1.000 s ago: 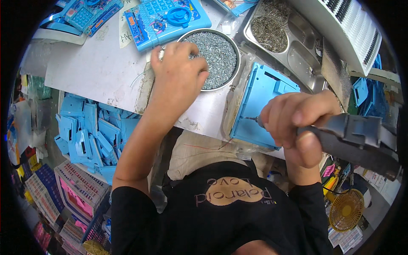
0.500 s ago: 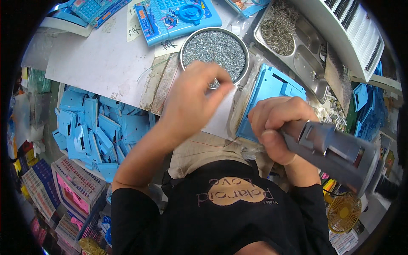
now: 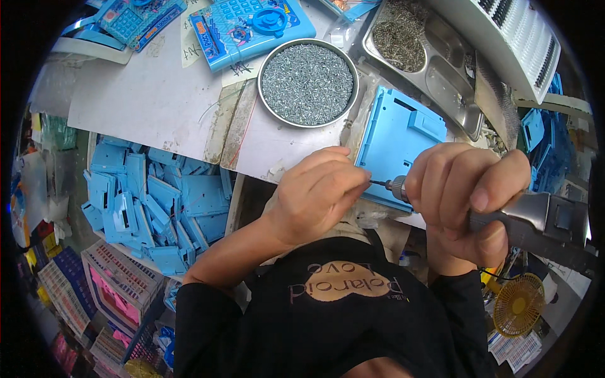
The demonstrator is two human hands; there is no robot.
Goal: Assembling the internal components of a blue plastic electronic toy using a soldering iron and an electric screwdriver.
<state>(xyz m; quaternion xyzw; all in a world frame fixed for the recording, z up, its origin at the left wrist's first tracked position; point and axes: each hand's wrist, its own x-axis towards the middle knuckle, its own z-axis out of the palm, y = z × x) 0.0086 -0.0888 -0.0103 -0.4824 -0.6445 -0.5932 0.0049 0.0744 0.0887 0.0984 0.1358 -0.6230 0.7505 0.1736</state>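
Note:
My right hand (image 3: 469, 201) is wrapped round a dark grey electric screwdriver (image 3: 535, 230). Its metal chuck and thin bit (image 3: 381, 183) point left, over the near edge of a blue plastic casing panel (image 3: 397, 142). At the bit's tip, the thumb and fingers of my left hand (image 3: 324, 189) are pinched together. Whatever they hold is hidden or too small to make out. Beyond my left hand, a round metal dish (image 3: 260, 94) is full of small silver screws (image 3: 307, 82).
Blue toy cases (image 3: 277, 34) lie at the back. A steel compartment tray (image 3: 457, 88) with small metal parts stands at the back right, beside a white rack (image 3: 523, 47). Many blue plastic parts (image 3: 167, 195) are heaped at the left. A yellow fan (image 3: 518, 305) sits lower right.
My left hand has moved from over the screw dish, toward me and right, to the bit's tip. My right hand has shifted with the screwdriver, bringing its bit into sight over the panel.

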